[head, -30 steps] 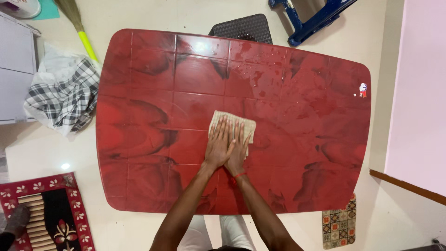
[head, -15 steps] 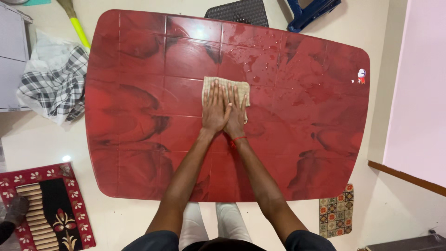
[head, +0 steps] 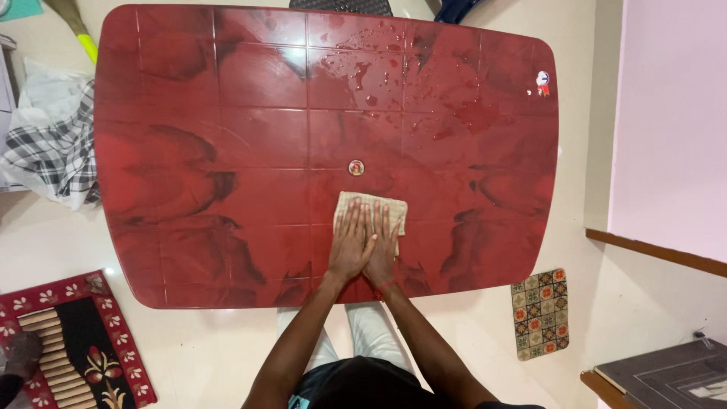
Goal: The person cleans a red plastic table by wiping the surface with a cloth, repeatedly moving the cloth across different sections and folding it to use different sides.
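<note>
The 2 hands press flat on a beige cloth (head: 370, 211) near the front middle of the red table (head: 189, 151), left hand (head: 351, 242) beside right hand (head: 382, 246), fingers spread, gripping nothing. Water drops (head: 379, 76) remain at the far edge, so wiping looks only partly done. Both arms reach forward, nearly straight, wrists close together

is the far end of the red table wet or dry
Wet. Water drops and small puddles glisten on the red table at its far end, beyond the cloth under both hands.
</note>
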